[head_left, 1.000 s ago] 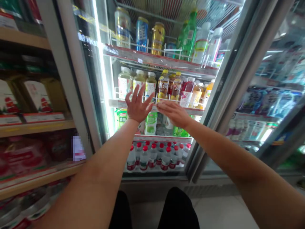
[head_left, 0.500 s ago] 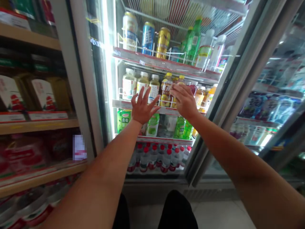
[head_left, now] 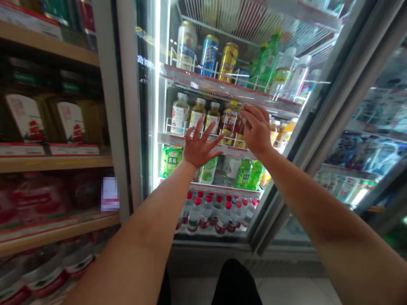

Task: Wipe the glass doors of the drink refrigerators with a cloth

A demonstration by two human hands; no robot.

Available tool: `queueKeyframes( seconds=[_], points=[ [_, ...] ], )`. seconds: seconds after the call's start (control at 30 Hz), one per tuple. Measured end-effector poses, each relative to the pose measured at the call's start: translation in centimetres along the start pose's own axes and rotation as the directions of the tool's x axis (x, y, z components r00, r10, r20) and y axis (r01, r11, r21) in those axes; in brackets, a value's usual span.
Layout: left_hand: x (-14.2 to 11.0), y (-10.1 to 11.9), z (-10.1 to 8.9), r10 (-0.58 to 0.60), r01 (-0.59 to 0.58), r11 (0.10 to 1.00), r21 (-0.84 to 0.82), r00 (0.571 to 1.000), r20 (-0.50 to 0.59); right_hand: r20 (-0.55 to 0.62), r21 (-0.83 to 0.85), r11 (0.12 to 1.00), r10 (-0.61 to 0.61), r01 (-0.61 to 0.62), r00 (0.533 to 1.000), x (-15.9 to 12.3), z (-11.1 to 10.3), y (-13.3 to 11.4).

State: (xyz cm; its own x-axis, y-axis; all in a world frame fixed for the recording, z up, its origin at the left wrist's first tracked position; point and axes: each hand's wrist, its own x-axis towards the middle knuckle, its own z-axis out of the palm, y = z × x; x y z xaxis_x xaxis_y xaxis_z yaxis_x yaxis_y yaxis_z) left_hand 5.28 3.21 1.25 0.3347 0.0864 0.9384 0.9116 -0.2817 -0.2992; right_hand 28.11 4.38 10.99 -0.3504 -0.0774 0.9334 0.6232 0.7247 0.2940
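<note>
On the fridge's middle shelf (head_left: 203, 146), our right hand (head_left: 257, 129) curls its fingers over the top of an amber bottle (head_left: 229, 123), though a firm grasp we cannot tell. Just beside, our left hand (head_left: 199, 146) hovers, fingers splayed, before pale-capped bottles (head_left: 197, 114).

Red caps are seen on the water bottles (head_left: 219, 214); green is shown by the bottles (head_left: 249, 173); the can (head_left: 209, 55) is coloured blue.

Inside an open drinks fridge, a right hand (head_left: 257, 130) closes on a brown bottle (head_left: 229, 123) on the middle shelf (head_left: 173, 139), while the left hand (head_left: 199, 147), fingers spread, hovers beside it before pale bottles (head_left: 197, 113).
</note>
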Motion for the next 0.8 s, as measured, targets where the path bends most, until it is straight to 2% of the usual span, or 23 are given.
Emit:
queueKeyframes(
  seconds=[0.03,0.1,0.17,0.23,0.3,0.37,0.43,0.5,0.6,0.67,0.73,0.8],
  points=[
    [0.0,0.0,0.0,0.013,-0.013,1.0,0.006,1.0,-0.005,-0.012,0.0,1.0,0.019,-0.019,1.0,-0.1,0.2,-0.4],
    [-0.1,0.0,0.0,0.021,-0.02,1.0,0.021,1.0,-0.023,0.066,0.025,0.998,-0.056,0.055,0.996,-0.7,0.7,-1.7],
    [-0.1,0.0,0.0,0.015,-0.014,0.999,0.03,0.999,-0.036,0.219,0.086,0.977,-0.21,0.196,0.953,-1.2,1.0,-2.5],
    [-0.1,0.1,-0.1,0.01,-0.009,1.0,0.028,0.999,-0.035,0.292,0.115,0.955,-0.296,0.273,0.91,-0.7,0.8,-2.2],
    [-0.1,0.1,-0.1,0.021,-0.02,1.0,0.012,0.999,-0.031,0.222,0.063,0.968,-0.253,0.245,0.942,1.0,0.2,-0.9],
    [-0.1,0.0,0.0,0.041,-0.041,0.999,-0.022,0.999,-0.006,0.08,-0.002,0.989,-0.149,0.149,0.986,2.9,-0.1,0.4],
    [-0.2,0.0,0.1,0.065,-0.063,0.996,-0.063,0.997,0.037,-0.006,-0.024,0.997,-0.074,0.074,0.997,4.0,0.0,0.6],
    [-0.2,-0.1,0.3,0.077,-0.07,0.993,-0.09,0.994,0.079,0.002,-0.014,0.997,-0.073,0.073,0.997,3.9,0.8,-0.6],
    [-0.1,-0.1,0.3,0.077,-0.065,0.992,-0.111,0.992,0.103,0.145,0.06,0.979,-0.204,0.197,0.968,2.9,2.1,-3.0],
    [0.0,-0.1,0.2,0.087,-0.075,0.99,-0.116,0.991,0.097,0.216,0.112,0.965,-0.256,0.236,0.942,3.1,2.5,-3.4],
    [0.1,0.0,-0.1,0.104,-0.095,0.99,-0.106,0.991,0.086,0.199,0.109,0.976,-0.207,0.188,0.958,4.5,2.4,-2.6],
    [0.2,0.1,-0.3,0.117,-0.11,0.99,-0.089,0.99,0.08,0.105,0.06,0.995,-0.089,0.083,0.99,6.1,2.4,-1.8]
  ],
)
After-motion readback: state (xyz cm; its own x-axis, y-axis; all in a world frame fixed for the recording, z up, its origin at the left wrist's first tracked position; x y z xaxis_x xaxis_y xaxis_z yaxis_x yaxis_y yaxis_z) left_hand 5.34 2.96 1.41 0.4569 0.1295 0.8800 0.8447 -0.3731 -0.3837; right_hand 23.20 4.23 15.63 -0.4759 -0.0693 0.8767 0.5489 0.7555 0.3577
